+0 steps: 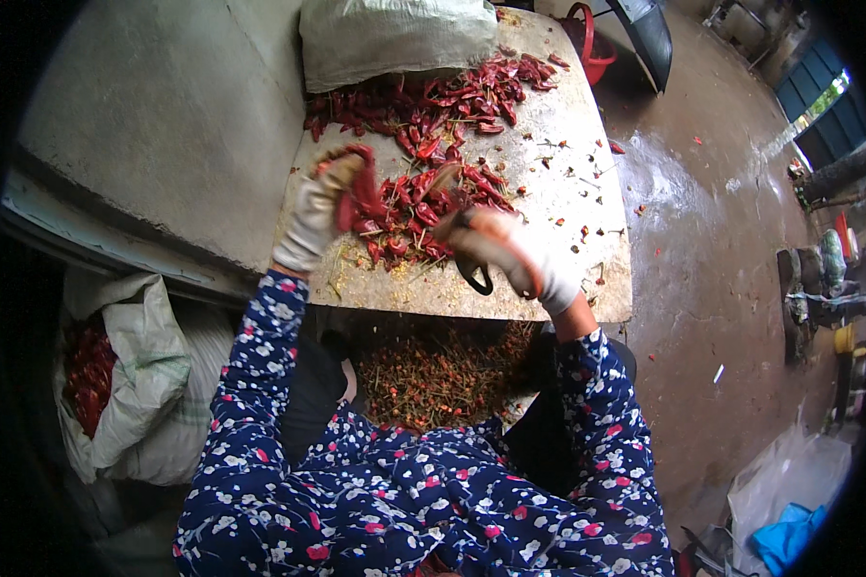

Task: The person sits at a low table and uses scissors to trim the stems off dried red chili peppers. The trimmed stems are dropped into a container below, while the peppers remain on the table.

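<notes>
My left hand (315,210), in a stained white work glove, is closed around some dried red chili peppers (364,197) above the left part of the table. My right hand (518,252), gloved too and smeared by motion, grips scissors (487,281); a black handle loop shows below the fingers. The blades are blurred and point toward the pile. Between and beyond my hands lies a heap of dried red chili peppers (423,207) on the pale tabletop (548,202). Loose stems and yellow seeds are scattered over the surface.
A white woven sack (399,38) lies at the table's far end. Below the near edge is a mass of cut stems (433,380). Another sack (149,356) with red chilies stands at left beside a grey wall (183,115). A red basket (597,62) sits far right.
</notes>
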`<act>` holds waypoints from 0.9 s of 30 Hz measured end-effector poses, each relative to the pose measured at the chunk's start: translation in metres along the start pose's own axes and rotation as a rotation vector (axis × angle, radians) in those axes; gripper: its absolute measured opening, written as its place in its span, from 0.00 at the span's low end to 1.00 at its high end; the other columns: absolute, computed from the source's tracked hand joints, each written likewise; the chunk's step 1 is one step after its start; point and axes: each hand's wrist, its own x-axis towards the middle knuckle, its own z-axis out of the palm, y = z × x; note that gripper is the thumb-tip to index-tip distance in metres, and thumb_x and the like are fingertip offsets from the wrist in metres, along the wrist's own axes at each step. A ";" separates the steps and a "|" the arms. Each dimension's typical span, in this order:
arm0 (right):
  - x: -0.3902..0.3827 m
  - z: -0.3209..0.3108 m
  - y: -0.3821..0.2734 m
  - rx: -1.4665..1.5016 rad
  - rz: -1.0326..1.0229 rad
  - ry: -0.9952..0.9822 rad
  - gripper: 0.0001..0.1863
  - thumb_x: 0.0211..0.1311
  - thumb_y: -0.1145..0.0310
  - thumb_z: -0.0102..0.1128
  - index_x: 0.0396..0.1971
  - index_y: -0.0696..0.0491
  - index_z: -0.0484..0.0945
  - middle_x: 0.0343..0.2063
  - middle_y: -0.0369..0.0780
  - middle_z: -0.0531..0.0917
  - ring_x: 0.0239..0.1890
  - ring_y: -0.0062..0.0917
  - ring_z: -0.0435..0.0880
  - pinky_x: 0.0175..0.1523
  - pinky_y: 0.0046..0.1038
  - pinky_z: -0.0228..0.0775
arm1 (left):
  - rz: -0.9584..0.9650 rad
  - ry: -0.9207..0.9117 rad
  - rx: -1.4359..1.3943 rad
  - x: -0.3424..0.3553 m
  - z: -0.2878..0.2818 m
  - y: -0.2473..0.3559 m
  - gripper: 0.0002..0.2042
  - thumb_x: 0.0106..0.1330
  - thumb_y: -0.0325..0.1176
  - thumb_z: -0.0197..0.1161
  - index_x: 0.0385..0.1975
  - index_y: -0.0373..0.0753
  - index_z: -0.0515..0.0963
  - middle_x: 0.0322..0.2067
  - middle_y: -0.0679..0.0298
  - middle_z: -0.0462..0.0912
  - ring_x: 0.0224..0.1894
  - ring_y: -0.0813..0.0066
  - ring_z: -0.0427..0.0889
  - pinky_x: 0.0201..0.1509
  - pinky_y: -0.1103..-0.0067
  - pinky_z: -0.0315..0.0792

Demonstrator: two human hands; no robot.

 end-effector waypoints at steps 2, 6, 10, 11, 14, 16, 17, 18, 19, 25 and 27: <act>-0.007 0.012 0.010 -0.559 0.132 -0.254 0.17 0.72 0.54 0.52 0.46 0.50 0.82 0.33 0.46 0.87 0.38 0.47 0.87 0.46 0.41 0.79 | -0.197 0.091 -0.178 0.009 -0.027 0.013 0.14 0.72 0.34 0.63 0.52 0.33 0.78 0.57 0.54 0.80 0.51 0.68 0.85 0.57 0.77 0.81; -0.022 0.035 0.037 -1.018 0.275 -0.434 0.13 0.65 0.61 0.53 0.40 0.48 0.85 0.32 0.46 0.88 0.37 0.44 0.88 0.42 0.42 0.80 | -0.475 -0.008 0.248 0.011 -0.051 0.003 0.18 0.68 0.30 0.63 0.56 0.34 0.76 0.51 0.52 0.82 0.49 0.67 0.85 0.54 0.79 0.81; -0.019 0.038 0.043 -1.025 0.230 -0.418 0.13 0.64 0.61 0.54 0.37 0.49 0.86 0.30 0.47 0.88 0.35 0.43 0.89 0.39 0.42 0.80 | -0.447 -0.266 1.340 0.010 -0.051 -0.045 0.29 0.56 0.30 0.65 0.62 0.46 0.76 0.45 0.54 0.85 0.46 0.59 0.85 0.51 0.68 0.79; -0.018 0.037 0.041 -1.018 0.231 -0.434 0.13 0.65 0.60 0.54 0.36 0.49 0.86 0.29 0.47 0.88 0.35 0.43 0.89 0.39 0.42 0.80 | -0.407 -0.359 1.449 0.011 -0.049 -0.059 0.27 0.57 0.35 0.67 0.61 0.51 0.77 0.48 0.52 0.84 0.48 0.52 0.84 0.54 0.65 0.78; -0.017 0.035 0.032 -1.055 0.258 -0.360 0.13 0.65 0.58 0.54 0.34 0.49 0.86 0.28 0.46 0.87 0.33 0.43 0.88 0.38 0.42 0.80 | -0.374 -0.470 1.500 0.013 -0.041 -0.089 0.25 0.60 0.42 0.69 0.60 0.54 0.78 0.51 0.51 0.82 0.50 0.50 0.83 0.56 0.63 0.78; -0.015 0.035 0.028 -1.064 0.215 -0.328 0.14 0.66 0.57 0.55 0.33 0.48 0.86 0.27 0.46 0.87 0.32 0.44 0.88 0.37 0.43 0.79 | -0.518 -0.507 1.571 0.018 -0.033 -0.097 0.24 0.59 0.41 0.69 0.58 0.55 0.80 0.49 0.51 0.83 0.50 0.51 0.83 0.54 0.63 0.79; -0.014 0.034 0.027 -1.069 0.193 -0.312 0.14 0.66 0.57 0.55 0.33 0.48 0.86 0.26 0.45 0.87 0.31 0.44 0.88 0.37 0.43 0.79 | -0.559 -0.490 1.588 0.020 -0.030 -0.097 0.23 0.59 0.41 0.69 0.57 0.54 0.81 0.48 0.52 0.83 0.50 0.52 0.84 0.53 0.63 0.79; -0.014 0.034 0.027 -1.087 0.208 -0.306 0.14 0.66 0.56 0.55 0.33 0.48 0.86 0.26 0.46 0.87 0.31 0.44 0.88 0.36 0.43 0.79 | -0.461 -0.409 1.593 0.022 -0.029 -0.094 0.22 0.59 0.41 0.69 0.56 0.53 0.82 0.48 0.52 0.83 0.50 0.52 0.84 0.52 0.64 0.79; -0.013 0.032 0.028 -1.105 0.223 -0.298 0.14 0.66 0.56 0.55 0.33 0.48 0.86 0.26 0.46 0.86 0.31 0.44 0.88 0.36 0.43 0.79 | -0.381 -0.337 1.587 0.025 -0.028 -0.088 0.21 0.58 0.40 0.69 0.54 0.52 0.83 0.47 0.52 0.84 0.49 0.52 0.84 0.51 0.65 0.80; -0.007 0.023 0.030 -1.120 0.140 -0.078 0.14 0.67 0.57 0.55 0.34 0.49 0.85 0.27 0.46 0.87 0.31 0.43 0.88 0.34 0.44 0.78 | -0.428 0.088 0.780 0.032 -0.029 -0.049 0.21 0.63 0.40 0.69 0.50 0.33 0.82 0.41 0.56 0.85 0.42 0.68 0.85 0.49 0.76 0.77; -0.006 0.021 0.030 -1.123 0.149 -0.022 0.13 0.68 0.58 0.55 0.34 0.49 0.85 0.27 0.46 0.87 0.31 0.43 0.88 0.35 0.44 0.78 | -0.547 0.197 0.174 0.027 -0.024 -0.043 0.20 0.65 0.39 0.69 0.51 0.31 0.80 0.40 0.61 0.85 0.40 0.76 0.84 0.46 0.82 0.77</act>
